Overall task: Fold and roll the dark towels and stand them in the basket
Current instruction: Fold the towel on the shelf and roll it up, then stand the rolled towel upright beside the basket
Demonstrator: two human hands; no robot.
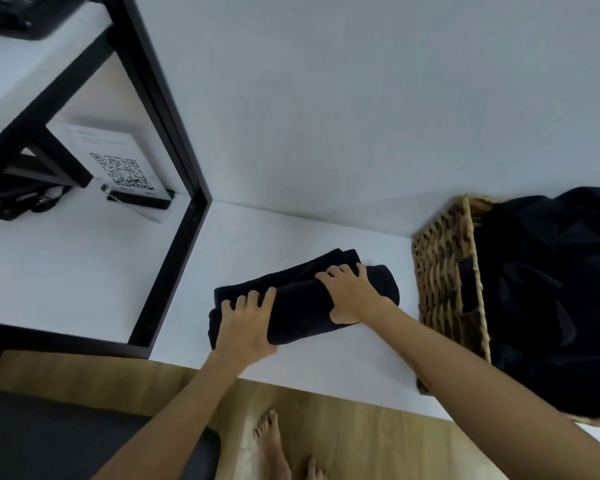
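A: The dark towel (302,299) lies on the white desk (326,362), between the black frame (174,237) on the left and the wicker basket (444,278) on the right. It is already folded into a long strip, and the near part is rolled up into a thick roll.

B: What do the hands do?

A: Both hands are on the roll. The left hand (246,323) grasps its left end, with the fingers curled over the top. The right hand (350,292) grasps the roll nearer to the right end, fingers over the top and the thumb on the near side.

B: So how much of the task is done?

A: I judge that the folding of this towel is finished and the rolling is in progress. A flat part of the strip shows behind the roll, so some cloth is left to roll. After that, the roll must be stood in the basket.

B: And the basket itself?

A: It holds dark cloth (548,289) that looks loose and heaped, and some hangs over the rim. I cannot see any rolled towel that stands inside. How many towels are in this heap, I cannot tell, so most of the task seems to remain.
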